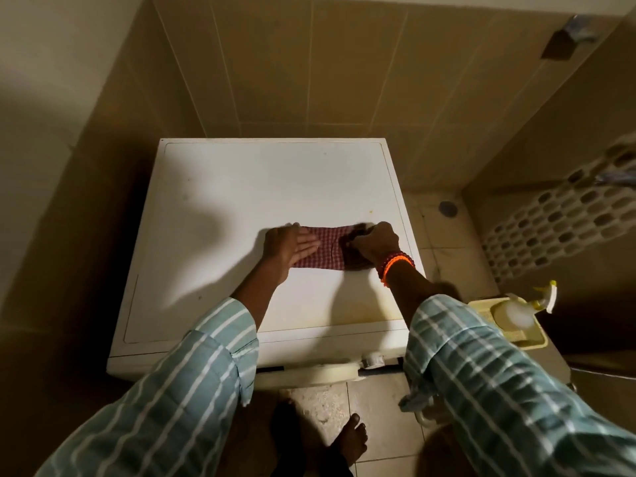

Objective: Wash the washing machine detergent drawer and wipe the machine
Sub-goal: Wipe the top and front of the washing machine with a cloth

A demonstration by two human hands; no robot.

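Note:
A white washing machine point(220, 187) fills the middle of the view, seen from above. A red-and-white checked cloth point(325, 247) lies on its top, right of centre. My left hand point(287, 246) rests flat with fingers together on the cloth's left end. My right hand point(377, 242), with orange and red bead bracelets at the wrist, is curled and pinches the cloth's right end. The machine's front panel point(309, 373) shows only as a thin strip below the lid; I cannot make out the detergent drawer.
Beige tiled walls close in behind and to the left of the machine. At the right stand a white perforated laundry basket point(557, 218) and a yellowish tray point(509, 325) holding a spray bottle point(537, 301). A floor drain point(447, 207) lies beyond. My bare foot point(347, 442) is on the tiled floor.

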